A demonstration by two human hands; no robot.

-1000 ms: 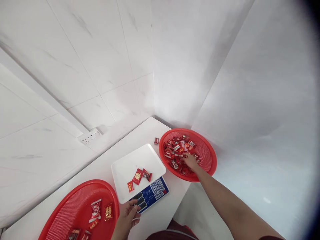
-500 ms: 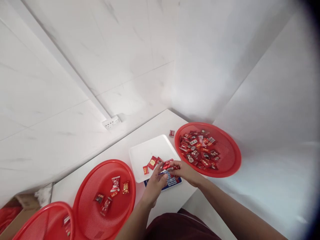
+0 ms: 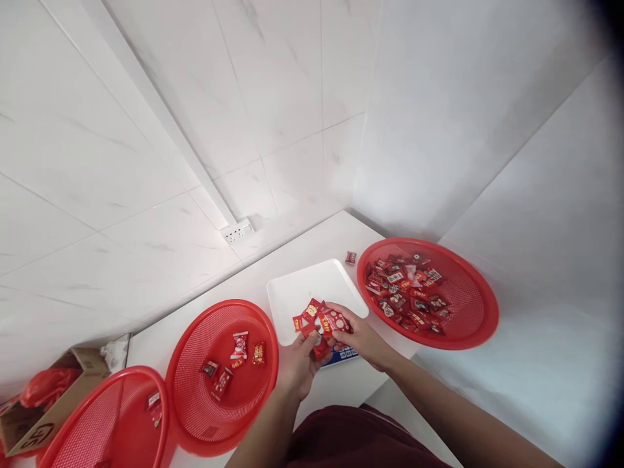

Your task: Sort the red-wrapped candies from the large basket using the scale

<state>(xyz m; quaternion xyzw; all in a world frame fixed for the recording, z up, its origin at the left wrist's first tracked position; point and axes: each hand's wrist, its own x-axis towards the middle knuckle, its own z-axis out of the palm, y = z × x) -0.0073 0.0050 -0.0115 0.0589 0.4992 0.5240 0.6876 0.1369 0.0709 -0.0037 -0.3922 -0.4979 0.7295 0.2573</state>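
Note:
My left hand (image 3: 301, 365) pinches a small red packet (image 3: 319, 346) over the near side of a white weighing scale (image 3: 312, 281). Closed round a few red wrapped packets (image 3: 335, 321), my right hand (image 3: 363, 337) is close beside it, and the packets in the two hands nearly meet. Just beyond my fingers, a red packet with a gold print (image 3: 312, 309) and a smaller red one (image 3: 297, 323) show on the scale's tray. Part of the scale's blue keypad (image 3: 348, 353) shows below my right hand; the rest is covered.
On the right, a red mesh basket (image 3: 475, 296) holds many red wrapped packets. One packet (image 3: 350, 257) lies on the white table (image 3: 336, 227). Two red baskets (image 3: 195, 344) (image 3: 146, 377) with a few packets stand left, beside a cardboard box (image 3: 88, 370). A wall socket (image 3: 237, 231) sits behind.
My left hand now has a red packet in its fingers. My right hand has turned, showing the packets' printed faces. The whole view has shifted, so the things appear further right.

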